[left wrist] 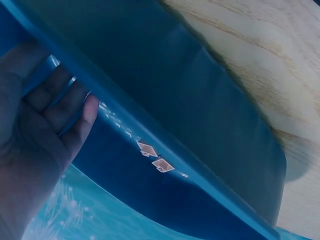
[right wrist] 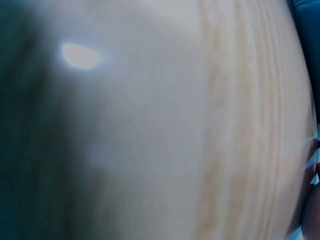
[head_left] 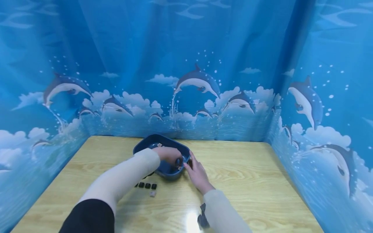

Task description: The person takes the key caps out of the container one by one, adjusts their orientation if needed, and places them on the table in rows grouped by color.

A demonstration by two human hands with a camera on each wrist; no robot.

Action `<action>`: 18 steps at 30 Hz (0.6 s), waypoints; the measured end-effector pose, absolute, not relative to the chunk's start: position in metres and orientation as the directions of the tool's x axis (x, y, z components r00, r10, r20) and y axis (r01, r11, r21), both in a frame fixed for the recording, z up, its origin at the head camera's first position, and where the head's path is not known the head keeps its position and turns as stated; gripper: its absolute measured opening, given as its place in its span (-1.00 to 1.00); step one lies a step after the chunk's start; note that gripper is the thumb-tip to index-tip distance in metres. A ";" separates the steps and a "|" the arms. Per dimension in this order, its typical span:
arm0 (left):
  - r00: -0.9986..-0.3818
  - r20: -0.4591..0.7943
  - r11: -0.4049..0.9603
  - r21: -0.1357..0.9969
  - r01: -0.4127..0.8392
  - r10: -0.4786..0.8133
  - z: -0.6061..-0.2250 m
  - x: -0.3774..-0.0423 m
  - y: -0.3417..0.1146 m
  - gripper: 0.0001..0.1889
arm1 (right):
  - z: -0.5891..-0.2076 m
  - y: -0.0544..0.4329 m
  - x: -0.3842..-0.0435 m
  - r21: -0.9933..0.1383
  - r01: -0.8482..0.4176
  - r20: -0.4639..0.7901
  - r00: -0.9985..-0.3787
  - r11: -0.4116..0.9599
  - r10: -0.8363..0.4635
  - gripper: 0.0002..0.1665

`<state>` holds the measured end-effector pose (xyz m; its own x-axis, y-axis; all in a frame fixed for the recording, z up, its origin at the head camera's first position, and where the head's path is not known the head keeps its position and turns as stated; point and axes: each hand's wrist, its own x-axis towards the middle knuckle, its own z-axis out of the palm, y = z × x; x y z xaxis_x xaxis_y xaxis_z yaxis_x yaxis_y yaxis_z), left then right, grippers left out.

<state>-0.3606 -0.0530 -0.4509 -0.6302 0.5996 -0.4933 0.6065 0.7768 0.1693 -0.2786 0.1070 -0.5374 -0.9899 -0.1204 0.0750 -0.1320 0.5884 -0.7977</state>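
Note:
A dark blue plastic basin (head_left: 172, 176) stands on the table. My left hand (head_left: 170, 155) reaches down into it, fingers bent near a small pale square piece (head_left: 179, 168); whether the fingertips pinch it is hidden. In the left wrist view, the left hand (left wrist: 37, 125) has its fingers partly behind the basin rim (left wrist: 150, 125), with two small pale square pieces (left wrist: 161, 165) farther along. My right hand (head_left: 198, 173) holds the basin's right edge, thumb at the rim and fingers along the outside. Only a sliver of the right hand (right wrist: 312, 215) enters the right wrist view.
In front of the basin, several small black square pieces (head_left: 147, 185) lie in a row, with a whitish one (head_left: 152, 193) below them. The wood-grain table (head_left: 247, 181) meets a blue dolphin-print curtain (head_left: 186, 123) behind and at the sides. A dark object (head_left: 202, 218) is beside the right sleeve.

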 end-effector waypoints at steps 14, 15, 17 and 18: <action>-0.618 -0.494 0.768 0.180 0.615 0.611 -0.451 -0.363 -0.059 -0.78 | -0.537 0.105 -0.280 -0.794 -0.130 0.075 -0.990 0.594 -0.116 -0.21; -0.613 -0.497 0.766 0.190 0.614 0.614 -0.450 -0.364 -0.060 -0.79 | -0.538 0.106 -0.280 -0.793 -0.131 0.077 -0.990 0.595 -0.116 -0.20; -0.607 -0.496 0.761 0.199 0.617 0.621 -0.447 -0.364 -0.061 -0.79 | -0.538 0.106 -0.280 -0.791 -0.129 0.076 -0.991 0.598 -0.113 -0.20; -0.602 -0.494 0.758 0.206 0.620 0.627 -0.445 -0.364 -0.062 -0.78 | -0.539 0.106 -0.281 -0.791 -0.128 0.076 -0.991 0.598 -0.112 -0.20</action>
<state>-0.3640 -0.0623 -0.4447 -0.6024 0.6268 -0.4941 0.6196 0.7575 0.2056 -0.2806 0.1065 -0.5387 -0.9908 -0.1124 0.0755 -0.1282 0.5979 -0.7912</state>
